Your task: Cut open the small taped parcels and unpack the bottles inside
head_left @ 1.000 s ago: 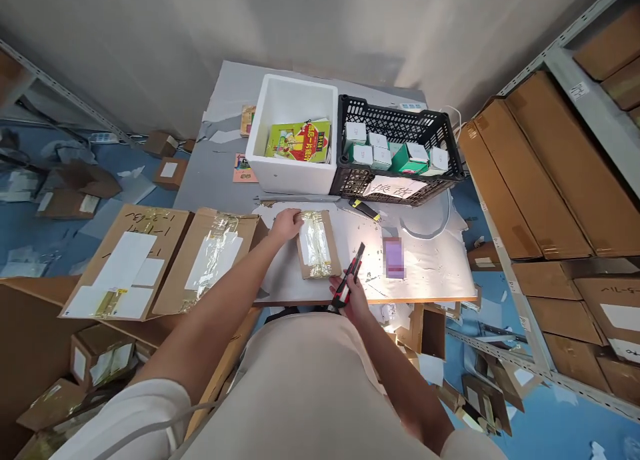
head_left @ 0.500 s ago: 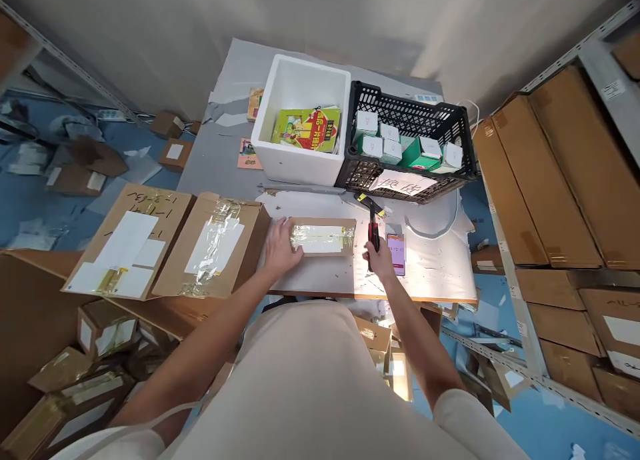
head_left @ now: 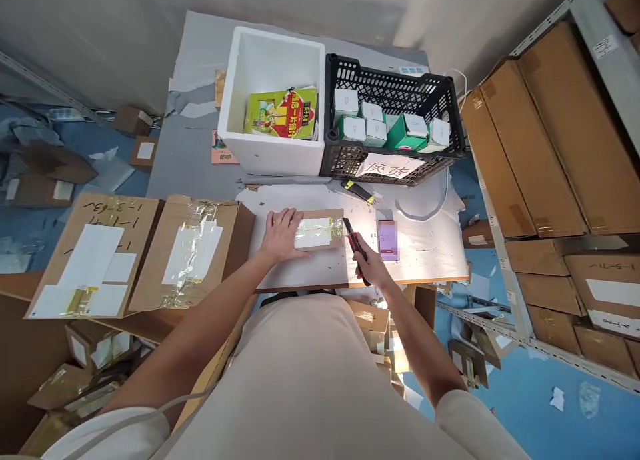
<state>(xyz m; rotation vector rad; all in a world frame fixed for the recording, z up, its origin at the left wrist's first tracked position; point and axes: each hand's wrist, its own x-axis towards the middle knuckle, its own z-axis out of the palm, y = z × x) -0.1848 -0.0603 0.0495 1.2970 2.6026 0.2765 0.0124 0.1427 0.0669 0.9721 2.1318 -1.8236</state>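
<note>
A small taped cardboard box [head_left: 325, 229] with a white label lies flat near the table's front. My left hand [head_left: 283, 236] rests on its left end, fingers stretched out over the top. In my right hand [head_left: 370, 263] is a black and red box cutter [head_left: 356, 243], its tip at the box's right end. Whether the blade touches the cardboard I cannot tell. Just right of that hand lies a phone [head_left: 387, 240] with a purple screen. Behind the box is a black and yellow item [head_left: 358, 192], lying on the table.
A white foam box [head_left: 280, 155] holding colourful booklets stands at the back beside a black crate [head_left: 395, 155] with green-and-white cartons. Two larger taped boxes [head_left: 193, 253] [head_left: 95, 253] sit at left. Shelving with cartons [head_left: 560, 133] borders the right.
My right hand has tilted the box cutter to the left, bringing its tip to the box's right end. My left hand has flattened and spread over the box. The view has shifted.
</note>
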